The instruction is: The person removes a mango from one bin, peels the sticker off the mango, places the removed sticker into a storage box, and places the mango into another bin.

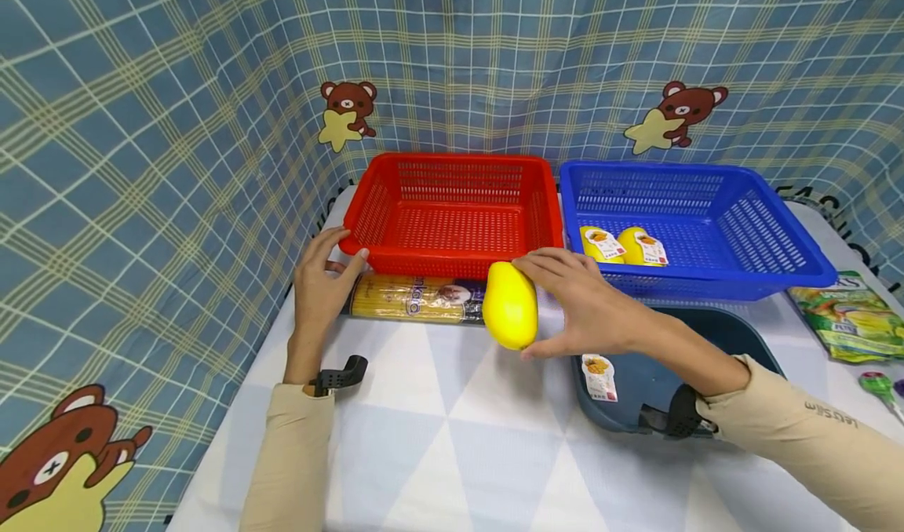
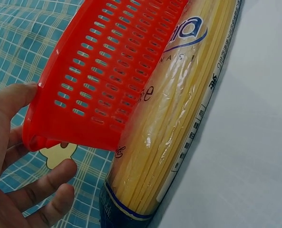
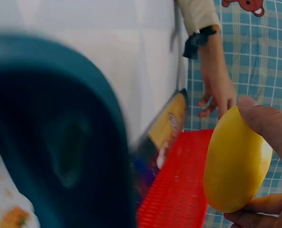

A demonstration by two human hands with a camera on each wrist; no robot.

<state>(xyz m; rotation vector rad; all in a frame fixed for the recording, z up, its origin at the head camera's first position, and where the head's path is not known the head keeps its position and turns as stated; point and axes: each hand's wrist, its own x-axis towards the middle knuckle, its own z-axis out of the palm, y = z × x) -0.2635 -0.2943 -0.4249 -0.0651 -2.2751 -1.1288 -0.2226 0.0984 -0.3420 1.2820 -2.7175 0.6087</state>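
My right hand point(image 1: 589, 308) holds a smooth yellow mango point(image 1: 510, 306) between thumb and fingers, above the table in front of the red basket point(image 1: 459, 264). In the right wrist view the mango point(image 3: 236, 164) shows no label on the side facing the camera. My left hand point(image 1: 321, 285) is at the basket's front left corner, thumb and a finger on its rim, the other fingers bent loosely, as the left wrist view shows. Against the basket's front side lies a pack of spaghetti point(image 1: 410, 298), partly hidden behind the mango.
Two labelled mangoes point(image 1: 641, 247) sit in the blue basket point(image 1: 720, 285). A dark teal tub point(image 1: 589, 414) lies under my right forearm, with a labelled item point(image 1: 599, 377) at its left side. On the right are a green packet point(image 1: 851, 320) and green-handled scissors point(image 1: 876, 383). Checked cloth surrounds the table.
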